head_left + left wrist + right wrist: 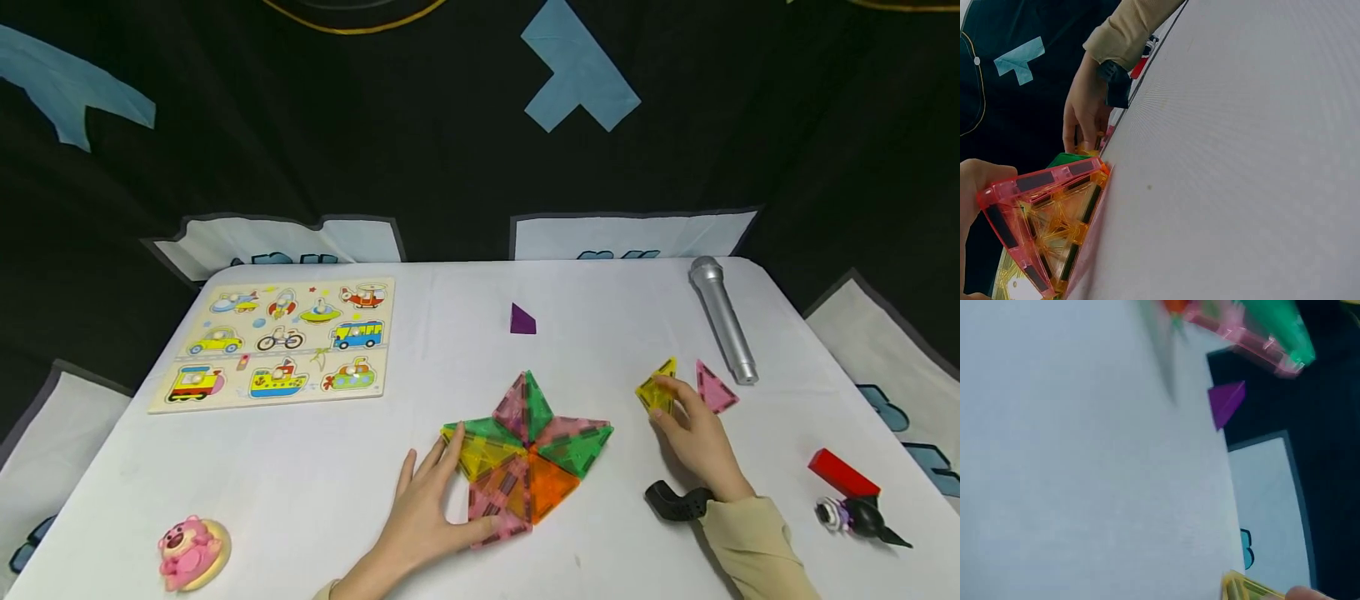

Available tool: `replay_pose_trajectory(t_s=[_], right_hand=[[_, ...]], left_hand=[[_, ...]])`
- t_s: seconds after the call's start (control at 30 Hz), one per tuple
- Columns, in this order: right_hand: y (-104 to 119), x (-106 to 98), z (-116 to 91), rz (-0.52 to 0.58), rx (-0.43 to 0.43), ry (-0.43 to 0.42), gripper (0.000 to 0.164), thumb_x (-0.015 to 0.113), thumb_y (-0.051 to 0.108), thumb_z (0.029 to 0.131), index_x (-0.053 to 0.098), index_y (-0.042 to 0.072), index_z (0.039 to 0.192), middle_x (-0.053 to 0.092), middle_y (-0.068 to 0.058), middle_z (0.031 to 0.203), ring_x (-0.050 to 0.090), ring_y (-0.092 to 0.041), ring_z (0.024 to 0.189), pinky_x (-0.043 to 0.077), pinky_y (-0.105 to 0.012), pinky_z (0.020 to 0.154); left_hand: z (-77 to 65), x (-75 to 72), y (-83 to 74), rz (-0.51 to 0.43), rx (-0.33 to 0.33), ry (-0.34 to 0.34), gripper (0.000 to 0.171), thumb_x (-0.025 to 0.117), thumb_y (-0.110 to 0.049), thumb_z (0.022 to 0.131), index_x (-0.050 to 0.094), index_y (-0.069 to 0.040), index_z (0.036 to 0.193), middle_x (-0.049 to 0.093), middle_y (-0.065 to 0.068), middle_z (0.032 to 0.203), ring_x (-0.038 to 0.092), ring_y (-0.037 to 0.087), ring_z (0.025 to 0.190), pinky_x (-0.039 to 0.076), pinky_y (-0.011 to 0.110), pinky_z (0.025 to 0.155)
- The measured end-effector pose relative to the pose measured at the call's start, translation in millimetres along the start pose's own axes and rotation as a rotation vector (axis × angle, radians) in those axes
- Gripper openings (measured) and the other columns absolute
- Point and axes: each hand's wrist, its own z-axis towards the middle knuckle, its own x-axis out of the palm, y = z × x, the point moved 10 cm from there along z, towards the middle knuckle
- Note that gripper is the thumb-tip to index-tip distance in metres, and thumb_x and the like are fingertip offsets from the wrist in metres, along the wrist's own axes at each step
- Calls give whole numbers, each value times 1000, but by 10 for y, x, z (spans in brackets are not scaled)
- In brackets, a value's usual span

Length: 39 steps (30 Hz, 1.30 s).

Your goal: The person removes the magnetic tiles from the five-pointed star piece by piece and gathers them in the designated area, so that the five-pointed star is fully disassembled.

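Observation:
A star-like build of translucent magnetic tiles (558, 479), in pink, green, yellow and orange, lies mid-table. My left hand (431, 508) spans its left side, fingers extended to the yellow tip and thumb on the lower pink tile. In the left wrist view, a pink-framed triangle (1013, 187) with orange behind it fills the space by the left hand (975, 194). To the right, my right hand (693, 429) pinches a yellow triangular magnetic tile (657, 385) between thumb and fingers. A loose pink triangular tile (715, 390) lies just beyond that hand.
Behind the build lies a purple tile (522, 320). A vehicle puzzle board (277, 342) occupies the back left, a silver microphone (723, 321) the back right. A pink bear toy (189, 552) sits front left; a red block (843, 473) and small dark figure (862, 517) lie right.

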Motion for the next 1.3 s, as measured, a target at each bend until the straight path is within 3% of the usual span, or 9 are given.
replay_pose_trajectory(t_s=[0.23,0.37,0.43,0.5,0.6,0.67,0.83,1.07,1.3], right_hand=[[-6,-15,-30,-181,-90,-58,55,61,-7,79,39,-8,129,26,-38,134,16,-55,123,12,-61,99],[243,-13,-96,-130,-188,-96,44,65,-5,78,50,-5,120,50,-25,121,43,-38,112,32,-46,94],[419,125,-150,-31,-243,13,31,65,0,81,57,1,110,61,-13,103,55,-25,94,43,-35,80],[579,381,-239,77,-256,230,24,62,7,85,58,8,108,62,-2,95,56,-14,81,46,-28,67],[753,750,-437,150,-213,552,29,58,22,89,55,16,118,60,4,98,55,-9,80,47,-26,68],[822,866,-531,126,-190,643,38,58,27,89,52,19,125,58,5,108,54,-8,86,47,-27,72],[969,876,-579,20,-251,564,46,63,24,85,49,19,129,53,3,113,51,-7,80,47,-25,67],[1113,1036,-609,-202,-369,455,69,70,17,80,36,26,139,33,3,94,35,-2,57,36,-16,52],[1149,1068,-626,-217,-404,413,68,73,6,74,42,21,133,34,2,93,40,-6,63,38,-16,54]], left_hand=[[-24,1,-6,16,9,-6,104,67,-63,66,19,-15,145,39,12,138,28,32,129,1,54,103],[-26,7,-14,4,4,6,105,68,-62,65,19,-15,145,37,12,139,26,30,130,0,53,103],[-22,15,-11,-1,-4,15,106,68,-62,65,18,-15,145,36,11,139,25,30,130,-1,52,104],[-16,20,-6,-2,-10,20,106,68,-62,65,18,-16,146,35,10,140,24,29,131,-2,52,104],[-1,24,-7,-1,-7,21,106,68,-62,65,17,-15,146,35,9,140,24,29,131,-1,52,104],[6,22,-17,-1,0,17,106,67,-62,65,18,-14,145,35,9,141,24,30,131,-1,53,103],[14,15,-33,5,11,8,106,67,-63,65,19,-12,145,35,10,140,25,31,130,0,54,103],[10,-7,-29,9,16,-6,106,67,-63,65,19,-13,145,35,9,140,25,30,130,0,53,103],[0,0,-10,8,4,1,106,68,-62,65,19,-13,145,34,8,141,25,29,130,0,53,103]])
